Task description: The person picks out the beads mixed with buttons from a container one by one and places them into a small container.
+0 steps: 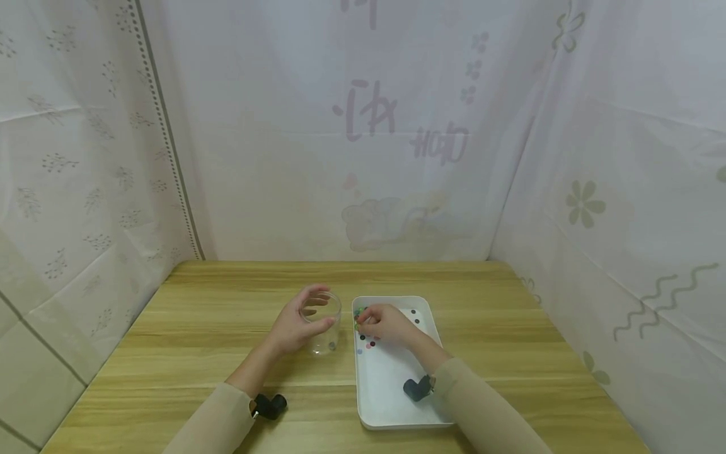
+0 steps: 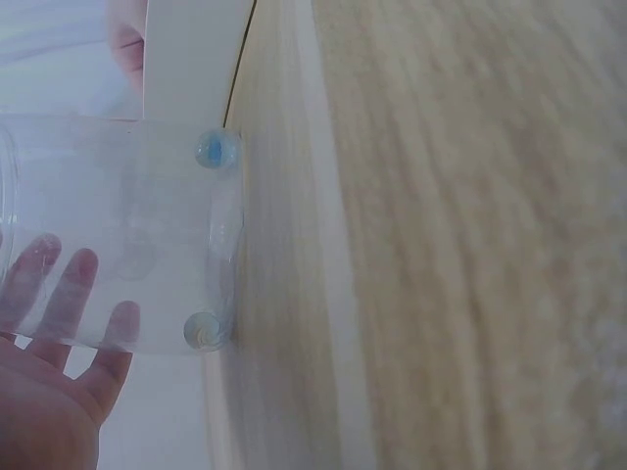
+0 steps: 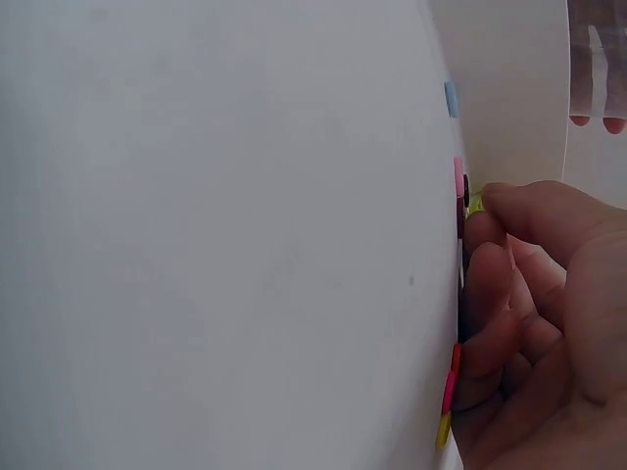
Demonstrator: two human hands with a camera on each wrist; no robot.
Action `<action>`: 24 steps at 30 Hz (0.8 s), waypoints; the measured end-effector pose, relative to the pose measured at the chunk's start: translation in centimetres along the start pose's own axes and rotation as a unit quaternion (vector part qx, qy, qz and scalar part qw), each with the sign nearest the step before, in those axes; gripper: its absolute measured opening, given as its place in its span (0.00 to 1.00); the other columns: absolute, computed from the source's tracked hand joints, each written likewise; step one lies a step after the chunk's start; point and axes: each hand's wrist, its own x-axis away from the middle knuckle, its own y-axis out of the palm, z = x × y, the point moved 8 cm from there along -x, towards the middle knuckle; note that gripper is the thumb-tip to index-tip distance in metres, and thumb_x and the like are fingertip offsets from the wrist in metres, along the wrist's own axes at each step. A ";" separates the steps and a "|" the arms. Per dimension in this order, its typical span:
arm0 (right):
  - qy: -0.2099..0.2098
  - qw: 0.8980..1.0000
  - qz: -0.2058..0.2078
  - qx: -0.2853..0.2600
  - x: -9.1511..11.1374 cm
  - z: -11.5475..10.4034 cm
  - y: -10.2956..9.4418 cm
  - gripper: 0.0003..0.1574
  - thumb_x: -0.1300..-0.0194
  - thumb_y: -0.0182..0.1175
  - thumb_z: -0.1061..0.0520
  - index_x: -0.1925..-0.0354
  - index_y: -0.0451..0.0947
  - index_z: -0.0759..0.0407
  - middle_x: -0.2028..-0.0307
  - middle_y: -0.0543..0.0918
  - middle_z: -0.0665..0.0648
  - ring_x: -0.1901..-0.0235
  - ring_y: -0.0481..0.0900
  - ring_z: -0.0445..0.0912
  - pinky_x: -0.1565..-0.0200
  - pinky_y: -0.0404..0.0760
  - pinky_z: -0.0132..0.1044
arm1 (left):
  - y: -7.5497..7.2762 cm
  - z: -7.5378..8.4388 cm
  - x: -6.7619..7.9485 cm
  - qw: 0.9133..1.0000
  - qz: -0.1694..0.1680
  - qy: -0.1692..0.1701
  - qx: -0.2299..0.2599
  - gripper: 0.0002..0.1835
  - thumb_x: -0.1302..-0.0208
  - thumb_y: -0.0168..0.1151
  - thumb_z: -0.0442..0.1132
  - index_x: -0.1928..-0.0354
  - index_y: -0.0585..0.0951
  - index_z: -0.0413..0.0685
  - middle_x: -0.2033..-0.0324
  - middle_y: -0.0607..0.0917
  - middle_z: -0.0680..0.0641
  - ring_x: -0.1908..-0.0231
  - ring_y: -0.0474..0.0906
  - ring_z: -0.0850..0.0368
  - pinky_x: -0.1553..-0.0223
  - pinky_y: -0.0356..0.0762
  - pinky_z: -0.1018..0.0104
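My left hand (image 1: pixel 293 325) grips a clear plastic cup (image 1: pixel 326 331), thumb on the near side and fingers round the far side. The cup stands upright on the table, and the left wrist view shows a blue-streaked marble (image 2: pixel 217 149) and a pale swirled marble (image 2: pixel 203 331) at its bottom. My right hand (image 1: pixel 386 323) is over the white tray (image 1: pixel 388 394), at its left side. Between thumb and forefinger it pinches a small yellow-green piece (image 3: pixel 477 205), mostly hidden. Small flat discs lie around these fingers, among them a pink disc (image 3: pixel 458 177) and a blue disc (image 3: pixel 451 99).
Several dark discs, including a black disc (image 1: pixel 416 321), lie toward the tray's far right. Greenish pieces (image 1: pixel 358 311) cluster in its far left corner. The wooden table (image 1: pixel 227 302) has patterned cloth (image 1: pixel 272 157) hanging behind it and on both sides.
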 end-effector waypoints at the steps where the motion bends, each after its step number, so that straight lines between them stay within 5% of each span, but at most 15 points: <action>1: 0.002 1.000 0.000 0.001 0.0 0.0 0.0 0.10 0.28 0.72 0.54 0.50 0.88 0.53 0.73 0.84 0.48 0.72 0.79 0.41 0.65 0.78 0.34 | 0.0 0.0 0.0 1.000 0.000 0.000 -0.001 0.35 0.31 0.75 0.42 0.25 0.73 0.54 0.30 0.81 0.37 0.29 0.77 0.35 0.27 0.73 0.30; 24: 0.002 1.000 0.000 0.028 0.0 -0.1 0.0 0.10 0.28 0.72 0.54 0.50 0.88 0.53 0.71 0.83 0.49 0.72 0.79 0.42 0.67 0.77 0.32 | 0.1 0.0 -0.2 1.000 0.001 0.008 -0.001 0.37 0.30 0.75 0.42 0.23 0.71 0.44 0.30 0.81 0.34 0.29 0.76 0.34 0.27 0.73 0.30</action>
